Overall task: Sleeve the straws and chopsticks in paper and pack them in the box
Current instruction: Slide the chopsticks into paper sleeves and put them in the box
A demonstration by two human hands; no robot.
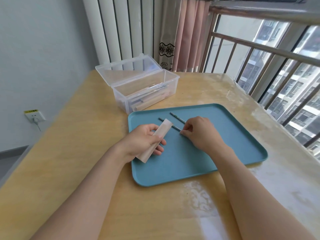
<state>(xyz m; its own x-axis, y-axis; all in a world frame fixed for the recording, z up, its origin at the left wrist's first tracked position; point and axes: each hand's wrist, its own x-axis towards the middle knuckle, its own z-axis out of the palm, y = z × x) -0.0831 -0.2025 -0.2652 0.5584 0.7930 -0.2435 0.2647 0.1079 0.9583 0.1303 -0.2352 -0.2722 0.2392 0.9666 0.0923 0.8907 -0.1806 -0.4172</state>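
The left hand (144, 138) grips a pale paper sleeve (154, 140), open mouth aimed far-right. Just right, two thin patterned straws (176, 118) lie on the blue plastic tray (225, 144), running far-left to near-right. The right hand (201, 131), nearer them, pinches the nearer straw's near end.

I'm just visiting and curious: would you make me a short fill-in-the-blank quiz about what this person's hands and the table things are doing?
1. The left hand holds a paper ____.
2. The right hand pinches a straw lying on the blue ____.
3. The lid of the clear box is ____.
4. Straws on the tray: ____.

Missing words: sleeve; tray; open; two
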